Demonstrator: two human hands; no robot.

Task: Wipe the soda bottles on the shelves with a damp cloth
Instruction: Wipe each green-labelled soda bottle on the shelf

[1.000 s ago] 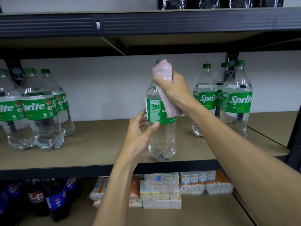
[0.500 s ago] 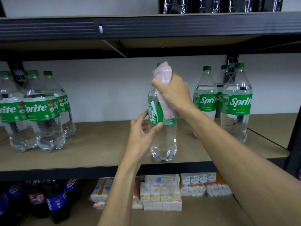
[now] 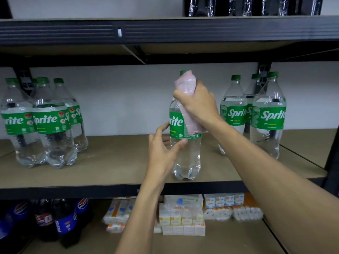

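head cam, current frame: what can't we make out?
Centre bottle cap and neck: head view, mostly wrapped by the pink cloth in the right hand.
Left hand: thumb on the bottle; gripping or just touching, unclear.
Dark bottles on the top shelf: cut off by the top edge.
Pepsi bottles: dim, some cut off by the left edge.
Small print on the label: too small.
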